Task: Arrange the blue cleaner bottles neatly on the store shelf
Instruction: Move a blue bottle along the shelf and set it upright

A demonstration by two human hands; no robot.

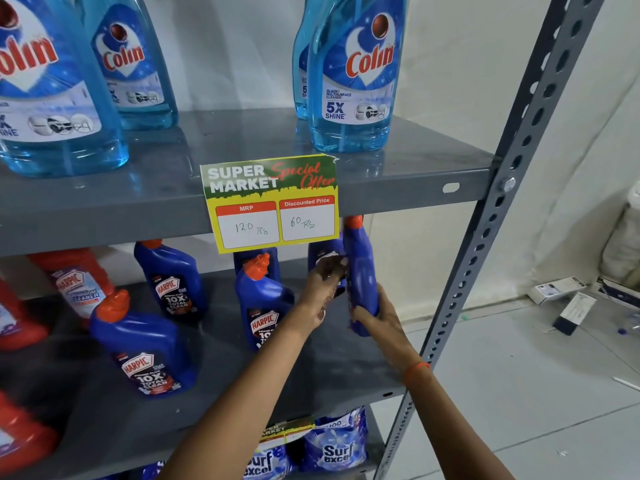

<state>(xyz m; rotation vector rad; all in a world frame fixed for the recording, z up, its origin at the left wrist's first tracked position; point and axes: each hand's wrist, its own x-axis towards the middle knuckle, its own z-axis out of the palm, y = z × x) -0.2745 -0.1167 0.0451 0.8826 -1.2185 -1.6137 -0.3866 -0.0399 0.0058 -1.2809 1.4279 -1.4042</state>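
Note:
Dark blue cleaner bottles with orange caps stand on the grey middle shelf [329,372]. One bottle [362,271] is lifted at the shelf's right end, back side towards me; my right hand [375,318] grips its lower part. My left hand [323,289] reaches behind it, fingers on another blue bottle [323,252] at the back, mostly hidden by the price card. Three more blue bottles stand to the left: one at the front [145,344], one at the middle [261,303], one further back [171,278].
Red bottles [78,280] fill the shelf's left end. Light blue glass-cleaner bottles [353,74] stand on the shelf above, with a yellow price card [273,202] hanging from its edge. A perforated grey upright [485,237] bounds the right side. Detergent packets [337,441] lie below; boxes litter the floor.

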